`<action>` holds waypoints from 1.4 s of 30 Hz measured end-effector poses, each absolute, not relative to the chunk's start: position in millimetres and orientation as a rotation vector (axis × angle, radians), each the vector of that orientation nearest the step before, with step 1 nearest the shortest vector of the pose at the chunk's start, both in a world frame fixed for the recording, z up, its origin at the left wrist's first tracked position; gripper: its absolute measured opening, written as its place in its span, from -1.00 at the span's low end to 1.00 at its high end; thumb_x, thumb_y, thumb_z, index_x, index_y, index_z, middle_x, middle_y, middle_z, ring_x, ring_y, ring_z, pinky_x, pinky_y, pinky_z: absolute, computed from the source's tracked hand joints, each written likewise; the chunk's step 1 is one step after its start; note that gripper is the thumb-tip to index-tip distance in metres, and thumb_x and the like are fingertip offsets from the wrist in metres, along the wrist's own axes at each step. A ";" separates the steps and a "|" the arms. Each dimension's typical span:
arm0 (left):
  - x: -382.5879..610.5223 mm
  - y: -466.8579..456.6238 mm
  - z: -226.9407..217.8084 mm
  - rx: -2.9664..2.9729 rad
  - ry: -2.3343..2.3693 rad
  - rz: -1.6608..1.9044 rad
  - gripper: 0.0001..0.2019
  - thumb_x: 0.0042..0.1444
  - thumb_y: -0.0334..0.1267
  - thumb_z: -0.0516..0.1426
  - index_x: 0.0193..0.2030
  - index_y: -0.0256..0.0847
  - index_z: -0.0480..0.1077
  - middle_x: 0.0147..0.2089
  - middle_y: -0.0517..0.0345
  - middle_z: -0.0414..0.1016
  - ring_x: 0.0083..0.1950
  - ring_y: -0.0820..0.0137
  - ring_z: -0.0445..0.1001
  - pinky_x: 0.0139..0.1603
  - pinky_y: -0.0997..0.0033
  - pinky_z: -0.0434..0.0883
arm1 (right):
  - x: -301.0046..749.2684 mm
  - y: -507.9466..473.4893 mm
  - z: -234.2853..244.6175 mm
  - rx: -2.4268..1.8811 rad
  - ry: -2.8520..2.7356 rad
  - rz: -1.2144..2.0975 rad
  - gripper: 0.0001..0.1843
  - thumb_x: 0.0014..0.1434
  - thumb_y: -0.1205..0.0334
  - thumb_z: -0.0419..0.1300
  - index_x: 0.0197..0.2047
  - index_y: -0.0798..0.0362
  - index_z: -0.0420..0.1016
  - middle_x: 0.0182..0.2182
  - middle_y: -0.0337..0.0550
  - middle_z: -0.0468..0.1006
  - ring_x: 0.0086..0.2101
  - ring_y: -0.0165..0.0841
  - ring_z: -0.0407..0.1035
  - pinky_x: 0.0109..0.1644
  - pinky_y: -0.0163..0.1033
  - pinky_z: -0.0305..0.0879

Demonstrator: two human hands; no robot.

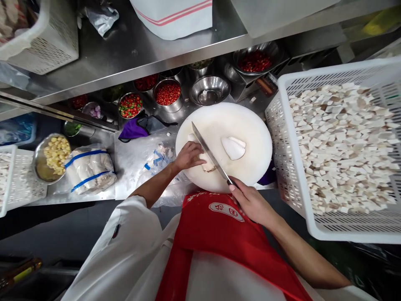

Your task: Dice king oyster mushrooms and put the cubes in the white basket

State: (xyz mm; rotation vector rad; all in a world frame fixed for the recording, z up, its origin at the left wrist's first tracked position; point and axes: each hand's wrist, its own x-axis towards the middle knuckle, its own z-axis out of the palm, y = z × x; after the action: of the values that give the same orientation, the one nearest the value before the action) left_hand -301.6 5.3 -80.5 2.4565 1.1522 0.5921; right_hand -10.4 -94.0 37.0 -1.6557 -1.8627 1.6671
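My right hand (252, 201) is wrapped round the black handle of a long kitchen knife (211, 154). Its blade points away to the upper left over a round white cutting board (200, 119). Just left of the blade, my left hand (189, 155) grips a pale king oyster mushroom (207, 164) with bent fingers, covering part of it. Right of the knife lie cut mushroom slices (233, 148), apart from both hands. Whether the edge touches the held mushroom I cannot tell.
A big white basket (308, 228) of mushroom chunks stands right of the board. Behind are a steel bowl (209, 90), chopped red chillies (168, 93) and a raised steel shelf (138, 62). Leftward lie a purple mask (134, 128), bagged mushrooms (91, 169) and a bowl of yellowish pieces (56, 154).
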 end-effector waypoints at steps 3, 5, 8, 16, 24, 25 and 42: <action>-302.3 7.5 -87.4 2.447 1.106 0.651 -0.54 0.10 0.17 0.22 -0.05 -0.15 0.49 -0.05 -0.03 0.47 0.02 0.21 0.35 0.08 0.12 0.35 | -19.0 -89.0 41.2 -1.647 -1.923 1.633 -0.44 0.38 -0.10 -0.13 0.31 -0.06 0.30 0.10 -0.03 0.53 0.06 -0.07 0.42 0.12 0.02 0.31; -302.2 7.4 -91.9 2.436 1.108 0.690 -0.54 0.09 0.18 0.22 -0.07 -0.14 0.50 -0.07 -0.02 0.46 0.02 0.21 0.34 0.08 0.12 0.34 | -17.9 -87.9 49.0 -1.654 -1.943 1.669 -0.42 0.39 -0.11 -0.16 0.32 -0.04 0.28 0.16 -0.02 0.48 0.12 -0.07 0.37 0.17 0.04 0.27; -300.8 6.4 -97.7 2.419 1.118 0.747 -0.54 0.06 0.20 0.23 -0.11 -0.15 0.51 -0.08 -0.01 0.46 -0.01 0.22 0.32 0.05 0.15 0.36 | -12.1 -86.1 67.5 -1.736 -1.951 1.729 -0.40 0.38 -0.13 -0.16 0.33 -0.04 0.27 0.08 -0.03 0.55 0.08 -0.07 0.42 0.11 0.01 0.34; -298.7 3.6 -107.6 2.376 1.120 0.908 -0.57 0.03 0.18 0.27 -0.16 -0.13 0.51 -0.09 0.01 0.45 0.00 0.22 0.29 0.03 0.20 0.40 | -44.6 -54.5 37.6 -1.795 -2.024 1.743 -0.40 0.41 -0.11 -0.20 0.29 0.06 0.29 -0.15 0.02 0.63 -0.11 -0.09 0.51 -0.05 -0.07 0.34; -301.4 4.1 -109.5 2.357 1.153 0.850 -0.55 0.00 0.20 0.28 -0.17 -0.12 0.52 -0.10 0.00 0.46 0.00 0.20 0.30 0.05 0.13 0.39 | -40.1 -70.7 17.2 -1.723 -1.982 1.720 -0.46 0.42 -0.06 -0.18 0.31 -0.02 0.24 0.07 0.00 0.55 0.03 -0.12 0.44 0.07 -0.08 0.29; -301.6 4.2 -109.8 2.350 1.156 0.830 -0.55 0.00 0.20 0.28 -0.17 -0.12 0.52 -0.09 0.00 0.46 0.00 0.20 0.30 0.06 0.13 0.39 | -36.4 -76.1 15.0 -1.716 -1.968 1.721 -0.47 0.42 -0.04 -0.17 0.31 -0.02 0.24 0.11 0.00 0.52 0.07 -0.13 0.42 0.11 -0.06 0.27; -301.4 2.0 -105.7 2.396 1.102 0.956 -0.58 0.04 0.13 0.29 -0.13 -0.15 0.48 -0.05 -0.01 0.45 0.03 0.20 0.29 0.07 0.11 0.40 | -55.3 -43.7 3.6 -1.631 -1.261 2.363 -0.11 0.02 0.34 0.13 0.40 -0.12 -0.06 -0.55 -0.42 0.42 -0.66 -0.40 0.32 -0.60 -0.35 0.26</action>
State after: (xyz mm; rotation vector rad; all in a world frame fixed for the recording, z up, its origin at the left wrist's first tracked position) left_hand -301.4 2.0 -105.7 2.3963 1.1021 0.9560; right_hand -55.3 -43.7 3.6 -1.6308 -1.2612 2.3628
